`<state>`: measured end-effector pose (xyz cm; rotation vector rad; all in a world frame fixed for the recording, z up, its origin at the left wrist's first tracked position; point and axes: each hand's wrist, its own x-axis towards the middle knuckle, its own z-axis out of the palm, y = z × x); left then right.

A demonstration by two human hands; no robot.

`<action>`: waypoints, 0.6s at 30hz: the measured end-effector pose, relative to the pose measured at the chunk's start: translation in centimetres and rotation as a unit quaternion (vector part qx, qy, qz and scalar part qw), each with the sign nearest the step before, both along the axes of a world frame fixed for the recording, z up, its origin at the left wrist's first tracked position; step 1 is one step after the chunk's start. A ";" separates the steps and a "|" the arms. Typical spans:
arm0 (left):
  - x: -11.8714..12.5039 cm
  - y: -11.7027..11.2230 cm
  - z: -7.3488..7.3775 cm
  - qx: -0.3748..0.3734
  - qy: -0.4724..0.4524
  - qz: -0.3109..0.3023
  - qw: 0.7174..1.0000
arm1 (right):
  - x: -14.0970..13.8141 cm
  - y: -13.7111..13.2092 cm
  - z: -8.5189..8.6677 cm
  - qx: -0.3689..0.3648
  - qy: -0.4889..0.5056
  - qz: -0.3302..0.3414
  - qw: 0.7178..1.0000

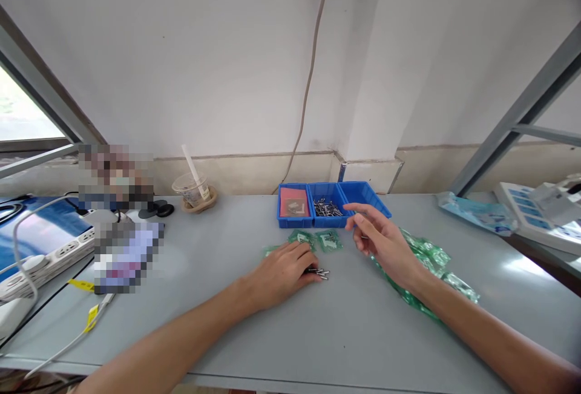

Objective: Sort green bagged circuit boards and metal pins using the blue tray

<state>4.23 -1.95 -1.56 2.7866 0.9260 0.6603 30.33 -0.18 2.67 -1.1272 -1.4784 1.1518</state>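
My left hand [285,270] rests knuckles-up on the grey table [227,333], fingers curled over a few small metal pins [321,273] that stick out at its fingertips. Just beyond it lie small green packets [327,240]. My right hand [379,239] hovers above the table with its fingers apart and nothing in it, close to the blue three-compartment tray [333,203]. The tray's middle compartment holds a pile of metal pins [327,207]; the left one holds a pinkish card [293,205]. A strip of green packets [431,273] runs under my right forearm.
A plastic cup with a straw [193,188] stands at the back left. A white power strip [43,261] and cables lie at the left edge. Blue-and-white packages [529,212] sit at the far right. A cable [308,79] hangs down the wall.
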 end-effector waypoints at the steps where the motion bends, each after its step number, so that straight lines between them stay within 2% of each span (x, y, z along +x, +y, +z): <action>1: 0.0 0.0 0.0 -0.003 -0.001 0.001 1.000 | 0.1 0.0 -0.2 0.023 -0.041 -0.002 0.999; 3: -0.1 0.1 -0.1 -0.009 -0.004 0.000 1.000 | 0.2 0.0 -0.9 0.078 -0.151 0.010 0.985; 5: -0.1 0.1 -0.3 -0.010 -0.008 -0.004 1.000 | 0.3 0.0 -1.6 0.132 -0.256 0.050 0.956; 7: -0.1 0.2 -0.5 -0.006 -0.011 -0.008 1.000 | 0.3 -0.2 -2.0 0.166 -0.319 0.102 0.927; 9: -0.1 0.3 -0.6 0.000 -0.013 -0.005 1.000 | 0.1 -0.5 -2.1 0.180 -0.344 0.146 0.910; 13: -0.1 0.3 -0.5 0.007 -0.013 0.002 1.000 | -0.1 -1.2 -1.8 0.175 -0.353 0.211 0.895; 18: -0.1 0.2 -0.4 0.008 -0.011 0.004 1.000 | -0.1 -1.4 -1.9 0.157 -0.362 0.216 0.893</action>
